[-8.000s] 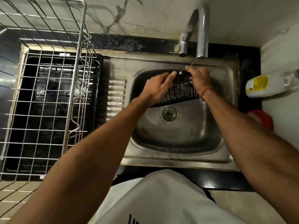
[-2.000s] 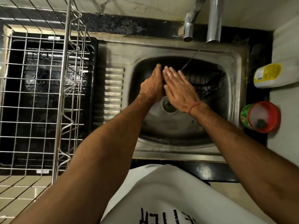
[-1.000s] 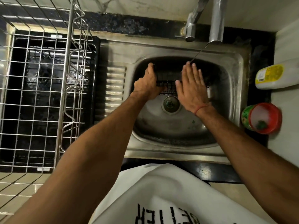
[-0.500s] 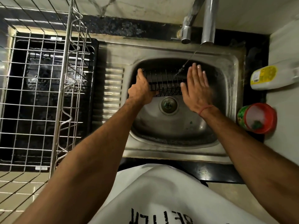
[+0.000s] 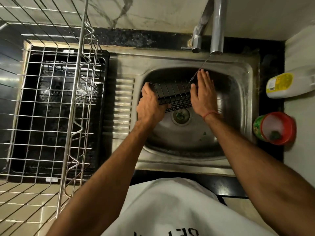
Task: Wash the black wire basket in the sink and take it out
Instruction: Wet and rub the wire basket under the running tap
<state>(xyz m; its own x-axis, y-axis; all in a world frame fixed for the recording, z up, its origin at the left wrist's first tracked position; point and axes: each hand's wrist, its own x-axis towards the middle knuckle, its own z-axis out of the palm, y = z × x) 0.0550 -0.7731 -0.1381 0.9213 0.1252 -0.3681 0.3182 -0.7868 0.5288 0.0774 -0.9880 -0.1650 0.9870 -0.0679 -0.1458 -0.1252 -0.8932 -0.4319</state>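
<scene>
The black wire basket (image 5: 172,95) hangs tilted inside the steel sink (image 5: 238,77), above the drain, under a thin stream of water from the tap (image 5: 216,28). My left hand (image 5: 150,106) grips the basket's left end, fingers curled round its rim. My right hand (image 5: 202,92) lies flat with straight fingers against the basket's right end. The water stream falls just by my right fingertips.
A steel wire dish rack (image 5: 51,108) over a black tray stands on the left. On the right counter lie a white bottle with a yellow label (image 5: 286,85) and a red-rimmed tub (image 5: 276,128). The drain (image 5: 181,115) sits below the basket.
Since a second ago my left hand has taken hold of the basket's left end and turned it under the stream; my right hand stays flat against its right end.
</scene>
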